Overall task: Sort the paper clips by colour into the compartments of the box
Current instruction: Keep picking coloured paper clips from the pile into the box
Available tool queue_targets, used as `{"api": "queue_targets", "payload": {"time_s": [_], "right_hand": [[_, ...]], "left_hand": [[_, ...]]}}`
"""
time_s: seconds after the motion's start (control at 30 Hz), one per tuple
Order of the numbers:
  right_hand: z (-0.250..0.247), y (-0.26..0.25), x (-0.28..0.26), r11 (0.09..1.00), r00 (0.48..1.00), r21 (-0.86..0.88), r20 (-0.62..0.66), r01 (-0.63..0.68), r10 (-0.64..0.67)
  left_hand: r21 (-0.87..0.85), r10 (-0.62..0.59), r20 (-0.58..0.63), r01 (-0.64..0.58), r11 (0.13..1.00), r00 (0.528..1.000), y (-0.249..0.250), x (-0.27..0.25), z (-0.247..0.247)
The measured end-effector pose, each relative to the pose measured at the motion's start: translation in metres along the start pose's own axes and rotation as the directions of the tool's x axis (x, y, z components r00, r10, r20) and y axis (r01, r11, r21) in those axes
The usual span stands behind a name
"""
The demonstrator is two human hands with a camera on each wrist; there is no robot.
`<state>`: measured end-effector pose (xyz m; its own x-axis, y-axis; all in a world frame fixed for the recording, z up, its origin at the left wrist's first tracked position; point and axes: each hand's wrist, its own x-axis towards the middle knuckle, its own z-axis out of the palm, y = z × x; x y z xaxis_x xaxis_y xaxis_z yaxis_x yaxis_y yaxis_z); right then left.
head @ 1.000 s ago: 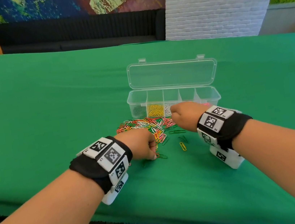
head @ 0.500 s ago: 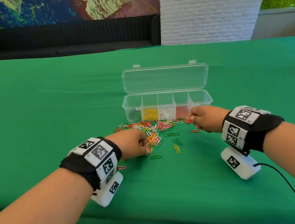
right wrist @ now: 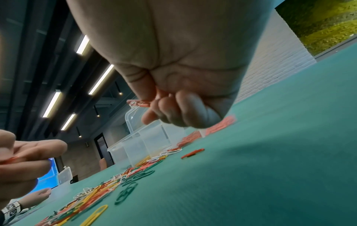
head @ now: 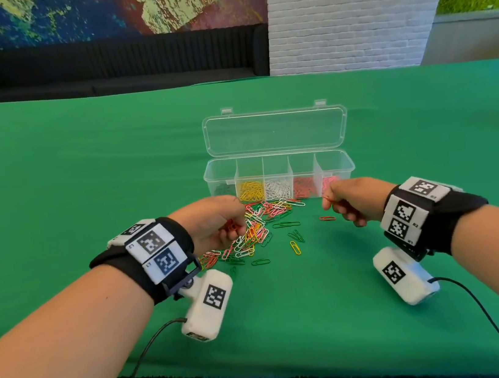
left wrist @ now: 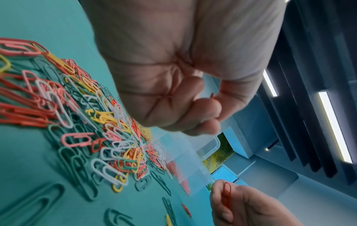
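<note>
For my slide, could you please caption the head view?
Both hands pinch red clips before the half-filled box.

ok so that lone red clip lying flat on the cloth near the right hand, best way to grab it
The lone red clip lies flat on the green cloth, apart from the pile. Probably come straight down with the right hand, which is nearest, and pinch across its two long sides near the middle; the thin wire offers no raised edge, so a fingertip or nail may need to tip one end up.
</note>
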<state>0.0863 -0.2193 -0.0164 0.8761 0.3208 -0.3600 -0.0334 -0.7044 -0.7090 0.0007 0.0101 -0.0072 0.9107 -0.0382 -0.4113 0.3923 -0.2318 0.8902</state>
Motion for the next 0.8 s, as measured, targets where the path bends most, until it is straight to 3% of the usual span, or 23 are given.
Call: {"api": "queue_targets", "payload": {"time_s": [0.17, 0.27, 0.37, 0.47, 0.53, 0.63, 0.8], "right_hand": [[0.0, 0.001, -0.005, 0.973, 0.993, -0.199, 0.022, 0.119, -0.117], [-0.004, 0.0, 0.0, 0.973, 0.99, -0.198, -0.046, 0.119, -0.13], [-0.006, -0.001, 0.005, 0.979, 0.994, -0.195, -0.083, 0.054, -0.071], [-0.005, -0.002, 0.006, 0.941, 0.993, -0.337, -0.092, 0.044, -0.079], [-0.004, -0.006, 0.004, 0.877, 0.991, -0.478, -0.085, 0.051, -0.104], [0.0, -0.007, 0.006, 0.764, 0.989, -0.644, -0.074, 0.051, -0.129], [0.006, -0.005, 0.01, 0.692, 0.999, -0.722, -0.05, -0.027, -0.013]], "left_hand": [[-0.115, 0.022, -0.008, -0.023, 0.993, 1.0, 0.001, -0.001, -0.004], [-0.16, -0.027, 0.044, 0.033, 0.986, 0.999, 0.0, -0.002, -0.009], [-0.076, -0.071, 0.065, 0.076, 0.994, 0.995, 0.001, -0.006, -0.015], [0.135, -0.117, -0.002, 0.116, 0.984, 0.993, 0.003, -0.008, -0.018], [0.354, -0.128, -0.075, 0.147, 0.924, 0.989, 0.003, -0.008, -0.023], [0.687, -0.071, -0.111, 0.128, 0.715, 0.991, 0.0, -0.01, -0.03], [0.85, -0.047, -0.095, 0.106, 0.516, 0.994, -0.008, -0.019, -0.033]]}}
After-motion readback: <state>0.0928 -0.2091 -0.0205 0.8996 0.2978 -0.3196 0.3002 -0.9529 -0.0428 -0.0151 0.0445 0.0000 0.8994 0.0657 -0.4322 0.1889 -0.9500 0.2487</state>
